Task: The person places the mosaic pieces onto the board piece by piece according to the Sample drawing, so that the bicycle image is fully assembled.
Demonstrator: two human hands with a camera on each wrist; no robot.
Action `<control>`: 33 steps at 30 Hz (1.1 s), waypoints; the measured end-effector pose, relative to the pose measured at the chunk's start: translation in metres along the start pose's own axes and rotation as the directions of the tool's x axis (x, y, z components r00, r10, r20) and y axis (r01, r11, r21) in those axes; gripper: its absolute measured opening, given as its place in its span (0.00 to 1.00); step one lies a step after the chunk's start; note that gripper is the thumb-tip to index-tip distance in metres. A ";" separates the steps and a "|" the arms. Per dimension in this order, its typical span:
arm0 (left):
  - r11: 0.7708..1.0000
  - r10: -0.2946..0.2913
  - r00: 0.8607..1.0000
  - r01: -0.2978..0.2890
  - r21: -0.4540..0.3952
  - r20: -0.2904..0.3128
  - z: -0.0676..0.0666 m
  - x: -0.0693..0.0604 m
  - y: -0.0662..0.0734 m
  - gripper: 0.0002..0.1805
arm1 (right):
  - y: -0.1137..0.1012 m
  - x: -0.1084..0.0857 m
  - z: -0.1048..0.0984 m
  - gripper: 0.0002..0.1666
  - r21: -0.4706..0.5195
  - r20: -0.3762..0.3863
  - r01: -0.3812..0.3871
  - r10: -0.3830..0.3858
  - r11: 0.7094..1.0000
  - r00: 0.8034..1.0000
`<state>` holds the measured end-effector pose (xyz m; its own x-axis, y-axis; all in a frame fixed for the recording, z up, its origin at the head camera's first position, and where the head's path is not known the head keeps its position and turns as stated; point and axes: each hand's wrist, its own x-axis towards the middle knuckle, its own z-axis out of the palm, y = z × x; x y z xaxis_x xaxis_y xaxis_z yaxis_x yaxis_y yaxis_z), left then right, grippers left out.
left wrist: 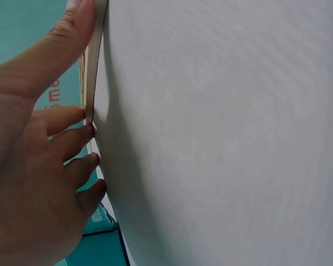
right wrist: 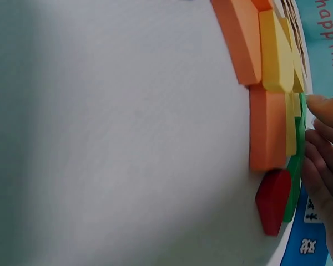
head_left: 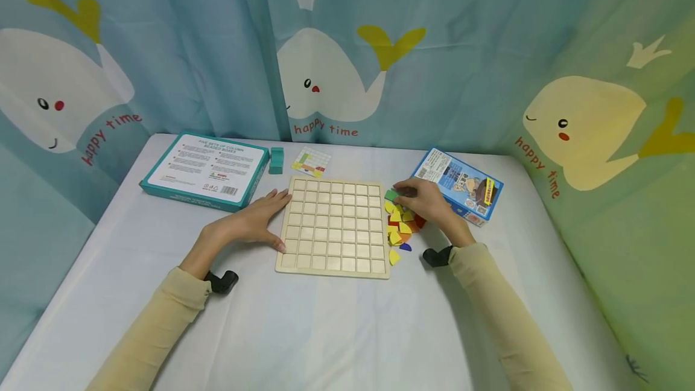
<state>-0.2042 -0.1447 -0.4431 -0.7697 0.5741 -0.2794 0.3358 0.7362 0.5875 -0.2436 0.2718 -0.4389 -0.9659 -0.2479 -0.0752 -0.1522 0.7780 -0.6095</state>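
Observation:
A pale wooden board (head_left: 335,226) with a grid of square cells lies flat on the table. My left hand (head_left: 255,219) spreads along its left side, the thumb and fingers touching the edge; in the left wrist view the thumb (left wrist: 58,47) lies against the board's rim. My right hand (head_left: 426,199) is beyond the board's upper right side, thumb and fingertips pinching a small green block (head_left: 391,195). Under and beside that hand is a loose pile of yellow pieces (head_left: 395,238), with orange blocks (right wrist: 268,130), a red piece (right wrist: 273,200) and a blue piece (head_left: 405,247).
At the back left lies a teal-edged box (head_left: 203,168), with a small teal block (head_left: 276,160) beside it. A patterned card (head_left: 312,162) lies behind the board. The blue box (head_left: 461,183) is behind my right hand. A whale-print curtain (head_left: 217,47) surrounds the white table (head_left: 336,330).

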 end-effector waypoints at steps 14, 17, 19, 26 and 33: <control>1.000 -0.026 1.000 0.026 -0.015 -0.003 0.002 0.003 0.009 0.67 | -0.001 0.003 0.003 0.17 -0.045 -0.004 0.024 -0.025 0.999 1.000; 0.999 -0.028 1.000 0.028 -0.015 -0.005 0.003 0.002 0.009 0.68 | -0.001 0.001 0.003 0.17 -0.039 -0.006 0.013 -0.013 0.999 1.000; 0.999 -0.027 1.000 0.027 -0.018 -0.004 0.003 0.002 0.010 0.68 | 0.000 0.000 0.003 0.17 -0.037 -0.015 0.015 -0.015 0.999 1.000; 0.999 -0.036 0.999 0.036 -0.031 -0.004 0.002 0.000 0.008 0.68 | -0.005 -0.009 0.005 0.10 -0.034 -0.025 0.076 -0.077 0.997 0.997; 0.999 -0.037 0.999 0.037 -0.026 -0.003 0.002 0.000 0.006 0.68 | -0.010 -0.008 0.005 0.16 -0.066 0.049 0.031 -0.027 0.997 0.998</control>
<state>-0.2008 -0.1399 -0.4412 -0.7831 0.5454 -0.2988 0.2930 0.7474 0.5963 -0.2332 0.2629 -0.4362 -0.9500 -0.2970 -0.0968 -0.1953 0.8066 -0.5578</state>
